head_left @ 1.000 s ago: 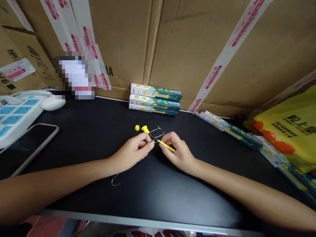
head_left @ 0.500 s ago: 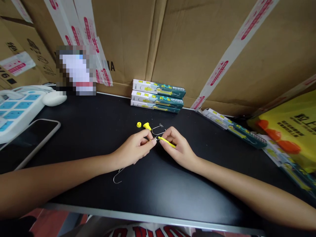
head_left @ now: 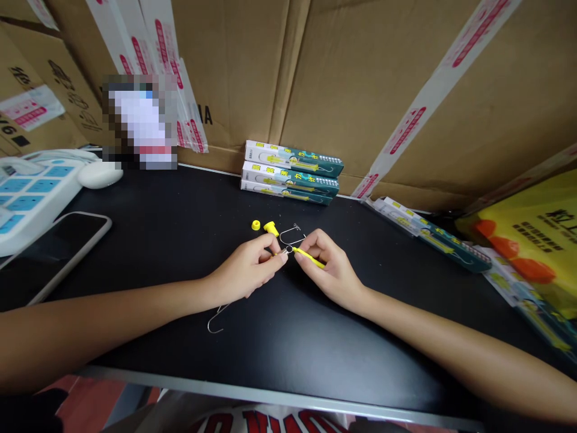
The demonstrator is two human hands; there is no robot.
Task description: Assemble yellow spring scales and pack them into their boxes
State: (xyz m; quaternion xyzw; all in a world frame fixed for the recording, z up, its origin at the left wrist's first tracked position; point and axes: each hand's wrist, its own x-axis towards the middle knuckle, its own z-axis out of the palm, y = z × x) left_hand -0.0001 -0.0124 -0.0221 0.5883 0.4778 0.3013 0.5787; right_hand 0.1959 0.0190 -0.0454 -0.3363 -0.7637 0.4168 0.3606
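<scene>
Over the middle of the black table, my left hand (head_left: 247,267) is closed in a pinch on a thin metal piece that ends in a small wire ring (head_left: 290,249). A bent wire hook (head_left: 215,329) pokes out below that wrist; whether it joins the pinched piece is hidden. My right hand (head_left: 331,267) pinches a slim yellow plastic rod (head_left: 311,258), its tip close beside the ring. Just beyond my fingers lie a yellow cap-like part (head_left: 271,228), a small yellow ring-shaped part (head_left: 256,225) and a metal wire hook (head_left: 283,237).
Stacked printed boxes (head_left: 288,183) stand at the back against large cardboard cartons (head_left: 360,72). More printed packages (head_left: 433,234) and a yellow bag (head_left: 532,222) are on the right. On the left are a power strip (head_left: 40,198), a white mouse (head_left: 100,174) and a phone (head_left: 54,255).
The wire ring shows more clearly between my fingertips now, and the yellow rod's tip sits slightly farther right. Both hands keep their pinches; the view has shifted a little.
</scene>
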